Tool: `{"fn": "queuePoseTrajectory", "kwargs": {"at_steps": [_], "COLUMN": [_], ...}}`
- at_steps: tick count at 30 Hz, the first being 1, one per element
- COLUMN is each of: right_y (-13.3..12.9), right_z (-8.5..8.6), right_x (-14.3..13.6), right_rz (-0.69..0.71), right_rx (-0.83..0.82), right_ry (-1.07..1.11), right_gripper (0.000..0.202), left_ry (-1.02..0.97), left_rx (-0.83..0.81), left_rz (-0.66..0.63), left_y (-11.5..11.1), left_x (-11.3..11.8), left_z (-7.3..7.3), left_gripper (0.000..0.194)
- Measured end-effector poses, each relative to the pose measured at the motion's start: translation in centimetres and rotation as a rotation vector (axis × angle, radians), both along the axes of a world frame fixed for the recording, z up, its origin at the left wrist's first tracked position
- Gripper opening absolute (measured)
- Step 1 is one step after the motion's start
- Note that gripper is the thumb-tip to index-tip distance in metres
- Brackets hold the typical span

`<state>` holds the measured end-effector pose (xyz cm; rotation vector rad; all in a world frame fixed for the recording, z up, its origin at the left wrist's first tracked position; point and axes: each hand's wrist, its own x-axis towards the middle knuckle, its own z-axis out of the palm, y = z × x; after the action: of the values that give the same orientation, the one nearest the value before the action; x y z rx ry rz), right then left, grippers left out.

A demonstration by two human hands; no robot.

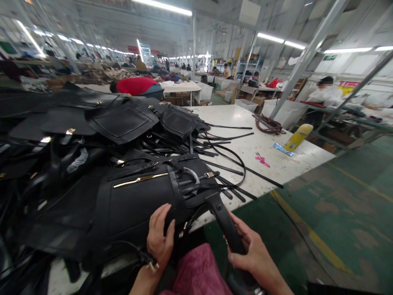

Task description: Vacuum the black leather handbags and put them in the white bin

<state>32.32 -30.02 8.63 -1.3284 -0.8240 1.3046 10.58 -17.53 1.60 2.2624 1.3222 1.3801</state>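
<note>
A pale counter (pixel 230 116) spreads ahead, its near right edge above a green floor (pixel 346 192). A heap of black bags (pixel 123 123) covers its left side, loose straps trailing right. Beyond the heap, a person in a red top (pixel 138 85) bends low. Nearest the wearer lies one black bag (pixel 138 200), at the counter's front edge. The right hand (pixel 245 246) is curled round a thick black handle (pixel 225 221), just right of that bag. The left hand (pixel 159 237) is open, thumb apart from the fingers, holding nothing, at the bag's lower right; whether it touches is unclear. Farther right lie coiled brown straps (pixel 267 125), then a yellow bottle (pixel 297 137), tilted, beside a blue packet (pixel 283 149). A gold zip (pixel 141 180) crosses the near bag; small pink snips (pixel 262 159) lie left of the packet.
</note>
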Motion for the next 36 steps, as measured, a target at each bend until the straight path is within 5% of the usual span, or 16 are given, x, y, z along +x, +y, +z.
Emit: {"fn": "queuePoseTrajectory", "kwargs": {"at_steps": [4, 10, 14, 19, 23, 26, 29, 36], "right_y": [1.0, 4.9, 8.5, 16.7, 24.9, 28.0, 27.0, 18.8], "right_z": [-1.0, -3.0, -2.2, -0.1, 1.2, 2.3, 3.0, 3.1], "right_x": [-1.5, -3.3, -3.7, -4.2, -4.7, -4.8, -4.6, -2.5], "right_rz": [0.201, 0.253, 0.333, 0.362, 0.396, 0.407, 0.372, 0.305], "right_rx": [-0.025, -0.020, 0.001, 0.026, -0.026, -0.032, 0.036, 0.123], "right_ry": [0.075, 0.136, 0.165, 0.154, 0.173, 0.176, 0.160, 0.128], "right_gripper": [0.085, 0.087, 0.086, 0.070, 0.035, 0.025, 0.038, 0.067], "left_ry": [-0.153, 0.138, 0.224, 0.369, 0.443, 0.450, 0.431, 0.409], "left_rx": [-0.204, -0.004, 0.031, 0.082, 0.096, 0.126, 0.142, 0.134], "left_rz": [0.121, 0.037, 0.065, 0.087, 0.101, 0.108, 0.128, 0.122], "left_y": [-0.2, 0.1, 0.2, -0.1, 0.0, 0.4, 0.6, 0.0], "left_x": [-0.3, -0.4, -0.5, -0.7, -0.7, -0.5, -0.3, -0.4], "left_z": [-0.6, -2.2, -2.5, -2.7, -3.1, -3.1, -3.0, -3.0], "left_gripper": [0.050, 0.052, 0.054, 0.055, 0.050, 0.045, 0.043, 0.043]}}
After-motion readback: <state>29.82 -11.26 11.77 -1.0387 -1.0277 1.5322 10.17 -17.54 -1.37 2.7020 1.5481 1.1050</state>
